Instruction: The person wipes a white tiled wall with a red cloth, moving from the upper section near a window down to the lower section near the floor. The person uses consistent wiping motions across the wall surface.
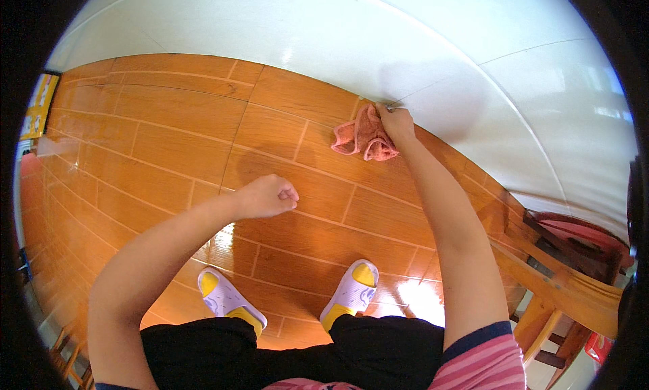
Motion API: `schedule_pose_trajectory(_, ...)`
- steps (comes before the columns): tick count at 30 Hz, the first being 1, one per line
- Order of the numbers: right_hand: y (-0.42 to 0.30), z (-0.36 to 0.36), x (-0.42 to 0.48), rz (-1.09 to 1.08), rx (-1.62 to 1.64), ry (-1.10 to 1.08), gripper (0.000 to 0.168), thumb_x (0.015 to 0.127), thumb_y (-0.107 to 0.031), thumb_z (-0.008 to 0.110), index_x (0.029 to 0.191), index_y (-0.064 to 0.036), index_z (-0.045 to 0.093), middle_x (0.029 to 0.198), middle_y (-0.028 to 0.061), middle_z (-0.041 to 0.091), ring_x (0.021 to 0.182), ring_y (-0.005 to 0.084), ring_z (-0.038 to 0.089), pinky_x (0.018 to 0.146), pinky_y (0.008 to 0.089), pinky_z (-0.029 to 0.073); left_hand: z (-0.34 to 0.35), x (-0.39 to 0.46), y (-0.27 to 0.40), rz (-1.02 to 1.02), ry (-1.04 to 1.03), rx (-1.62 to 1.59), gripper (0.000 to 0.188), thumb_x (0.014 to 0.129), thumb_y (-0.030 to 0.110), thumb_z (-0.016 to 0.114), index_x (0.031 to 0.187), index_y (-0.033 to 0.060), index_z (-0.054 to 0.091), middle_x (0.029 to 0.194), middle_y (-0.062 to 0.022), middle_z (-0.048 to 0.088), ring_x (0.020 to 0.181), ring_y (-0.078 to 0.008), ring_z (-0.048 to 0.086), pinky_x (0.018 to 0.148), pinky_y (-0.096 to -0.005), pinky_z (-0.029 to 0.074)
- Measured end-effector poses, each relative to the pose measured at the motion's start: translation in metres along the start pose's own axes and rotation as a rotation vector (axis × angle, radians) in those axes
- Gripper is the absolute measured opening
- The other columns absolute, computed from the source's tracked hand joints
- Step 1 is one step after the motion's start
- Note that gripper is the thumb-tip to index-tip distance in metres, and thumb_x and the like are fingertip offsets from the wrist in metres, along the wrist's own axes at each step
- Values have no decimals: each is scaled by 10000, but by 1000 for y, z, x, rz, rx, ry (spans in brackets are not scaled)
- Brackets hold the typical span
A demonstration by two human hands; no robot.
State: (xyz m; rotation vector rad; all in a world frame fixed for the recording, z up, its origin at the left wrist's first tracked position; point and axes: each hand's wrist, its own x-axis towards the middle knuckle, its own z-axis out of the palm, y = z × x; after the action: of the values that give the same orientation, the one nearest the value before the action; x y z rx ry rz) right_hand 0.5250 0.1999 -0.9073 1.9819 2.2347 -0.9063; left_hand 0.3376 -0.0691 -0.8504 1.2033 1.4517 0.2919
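Note:
My right hand (398, 122) grips a bunched pink cloth (366, 135) with a pale pink edging. Hand and cloth are at the line where the wood-look tiled floor (177, 146) meets a white tiled wall (314, 50). Part of the cloth hangs to the left of my fingers. My left hand (274, 196) is over the floor, left of and nearer to me than the cloth, its fingers curled in and nothing seen in it.
A wooden piece of furniture (563, 283) stands at the right, with a dark red item (583, 232) beside the wall. At the far left is a yellow patterned box-like object (39, 106). My feet in lilac slides (355, 291) are below.

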Motion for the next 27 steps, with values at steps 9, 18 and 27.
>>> schedule_pose_trajectory(9,-14,13,-2,117,-143,56,489,879,-479,450,1044,-62,644,1112,196,604,1036,363,575,866,433,464,-1,1,-1,28,17,-33,264,787,226,620,929,8,658,846,-159,670,793,-252,654,723,-337,514)
schedule_pose_trajectory(18,-19,13,-5,72,-229,51,409,914,-354,423,1005,-27,651,1064,199,626,1006,349,601,842,441,488,3,7,-5,94,66,-36,254,824,221,621,966,12,646,819,-120,665,741,-196,624,691,-321,498)
schedule_pose_trajectory(27,-18,14,-3,49,-270,44,439,918,-395,419,1009,-37,656,1078,192,623,1009,343,602,837,437,491,-2,2,-3,46,88,-40,233,824,183,617,973,7,645,841,-122,668,753,-192,628,705,-312,503)
